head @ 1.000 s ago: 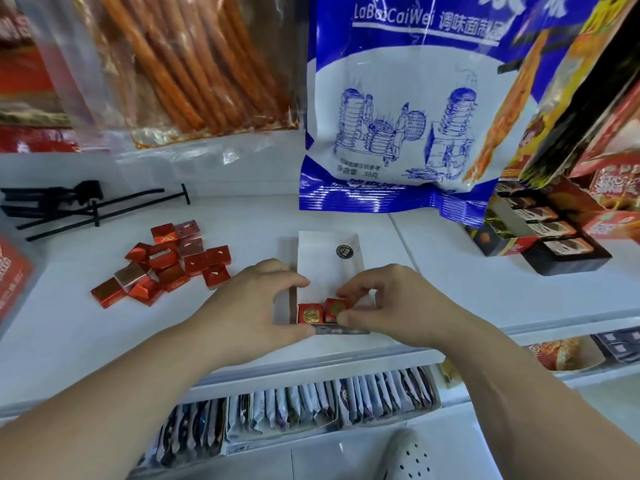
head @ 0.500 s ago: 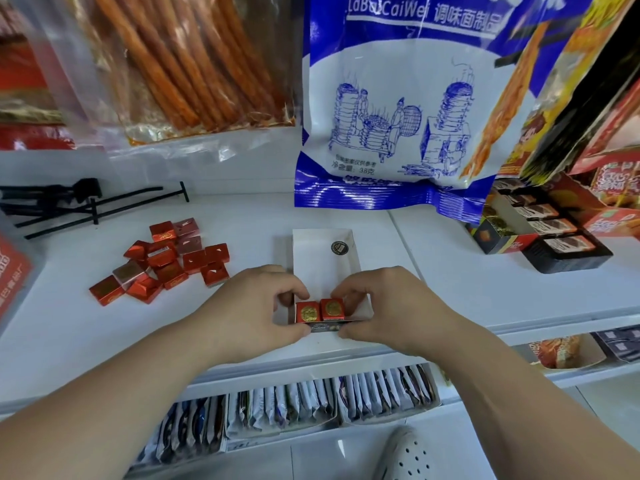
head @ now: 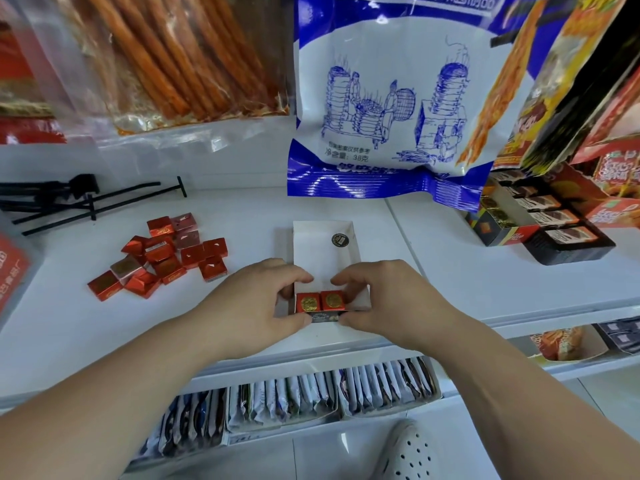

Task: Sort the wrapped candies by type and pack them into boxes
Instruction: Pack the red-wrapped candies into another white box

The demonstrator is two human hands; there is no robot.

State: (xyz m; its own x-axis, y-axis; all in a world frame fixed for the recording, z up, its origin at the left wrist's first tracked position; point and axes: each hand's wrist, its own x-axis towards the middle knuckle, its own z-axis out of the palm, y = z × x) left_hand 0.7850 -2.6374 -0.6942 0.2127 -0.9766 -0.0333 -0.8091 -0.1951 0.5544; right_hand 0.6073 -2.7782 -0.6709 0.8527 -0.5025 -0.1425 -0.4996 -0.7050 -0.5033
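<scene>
Flat white shelf top (head: 450, 282) here. On it: loose pile of red foil-wrapped square candies (head: 162, 258) at left, open white cardboard box (head: 323, 252) front-middle, black plastic rods (head: 86, 206) back-left, dark display cartons (head: 557, 239) far right.

The left forearm (head: 104, 393) and right forearm (head: 526, 386) reach in bare from the lower corners and converge. The left hand (head: 256, 303) and right hand (head: 391, 299) face each other, knuckles up, fingers curled, thumbs low and forefingers arched above, each pinching the near end of the white box (head: 325, 251).
</scene>
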